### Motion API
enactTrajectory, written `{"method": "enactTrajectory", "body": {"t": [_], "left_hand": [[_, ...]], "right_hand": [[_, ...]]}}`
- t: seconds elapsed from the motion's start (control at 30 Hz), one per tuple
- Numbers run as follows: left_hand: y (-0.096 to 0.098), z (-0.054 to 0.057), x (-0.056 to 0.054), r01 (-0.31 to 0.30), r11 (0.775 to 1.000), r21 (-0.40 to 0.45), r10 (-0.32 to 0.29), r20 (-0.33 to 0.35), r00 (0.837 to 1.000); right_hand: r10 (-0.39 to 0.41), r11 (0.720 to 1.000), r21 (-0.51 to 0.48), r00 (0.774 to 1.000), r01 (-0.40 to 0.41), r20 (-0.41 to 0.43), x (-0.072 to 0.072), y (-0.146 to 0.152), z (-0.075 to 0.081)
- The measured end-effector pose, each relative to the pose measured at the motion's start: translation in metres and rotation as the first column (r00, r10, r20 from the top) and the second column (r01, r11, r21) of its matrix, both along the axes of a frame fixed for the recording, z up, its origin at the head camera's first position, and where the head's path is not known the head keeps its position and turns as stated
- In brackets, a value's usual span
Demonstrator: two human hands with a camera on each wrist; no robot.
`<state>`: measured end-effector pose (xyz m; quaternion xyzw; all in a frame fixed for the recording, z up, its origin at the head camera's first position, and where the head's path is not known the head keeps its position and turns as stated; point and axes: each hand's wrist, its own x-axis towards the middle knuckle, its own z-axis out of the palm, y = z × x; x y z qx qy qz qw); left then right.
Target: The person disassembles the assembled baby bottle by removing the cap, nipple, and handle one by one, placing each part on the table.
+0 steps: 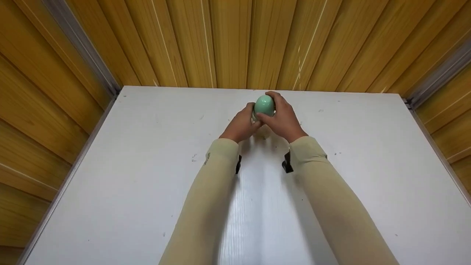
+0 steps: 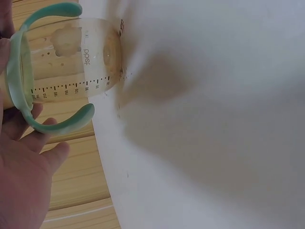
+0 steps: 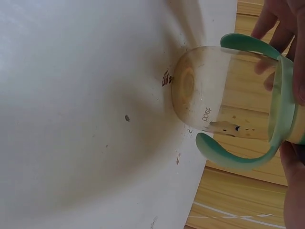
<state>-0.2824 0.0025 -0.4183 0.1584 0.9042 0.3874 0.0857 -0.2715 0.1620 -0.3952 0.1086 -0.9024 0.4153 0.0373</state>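
A clear baby bottle point(image 2: 71, 57) with two mint-green handles point(image 3: 238, 157) stands at the far middle of the table, its base at the tabletop. Its rounded mint cap point(image 1: 264, 105) faces up toward the head camera. My left hand point(image 1: 241, 123) holds the bottle from the left, around its collar and handle ring in the left wrist view. From the right, my right hand point(image 1: 283, 117) grips the cap, with the thumb on the near side and fingers on the far side. Measuring marks and a printed pattern show on the see-through body.
The white table point(image 1: 147, 184) has small dark specks and scuffs. Behind it rises a wood-patterned wall point(image 1: 228, 44), near the bottle, with similar panels at both sides. Grey metal posts point(image 1: 84, 48) mark the back corners.
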Motion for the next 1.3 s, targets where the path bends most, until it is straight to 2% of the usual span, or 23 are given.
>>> {"method": "enactTrajectory", "body": {"t": [0.17, 0.3, 0.83, 1.13, 1.3], "left_hand": [[-0.001, 0.0, 0.004, -0.004, 1.0, 0.028, 0.004, 0.002, 1.0], [-0.003, 0.003, 0.006, 0.003, 0.999, 0.04, -0.002, -0.023, 1.0], [-0.012, 0.003, 0.017, 0.018, 0.989, 0.144, -0.004, -0.098, 0.995], [-0.014, 0.003, 0.024, 0.015, 0.983, 0.185, -0.005, -0.055, 0.998], [-0.015, 0.006, 0.026, 0.015, 0.975, 0.223, -0.007, -0.037, 0.999]], "right_hand": [[0.005, 0.999, -0.033, 1.0, -0.005, -0.001, 0.003, 0.0, 0.0], [0.013, 0.999, -0.053, 1.0, -0.014, -0.015, 0.004, 0.0, 0.002], [0.058, 0.991, -0.116, 0.998, -0.059, -0.013, 0.018, 0.0, 0.014], [0.086, 0.988, -0.129, 0.996, -0.085, 0.001, 0.027, 0.001, 0.017], [0.11, 0.986, -0.125, 0.994, -0.112, -0.019, 0.032, 0.0, 0.02]]}}
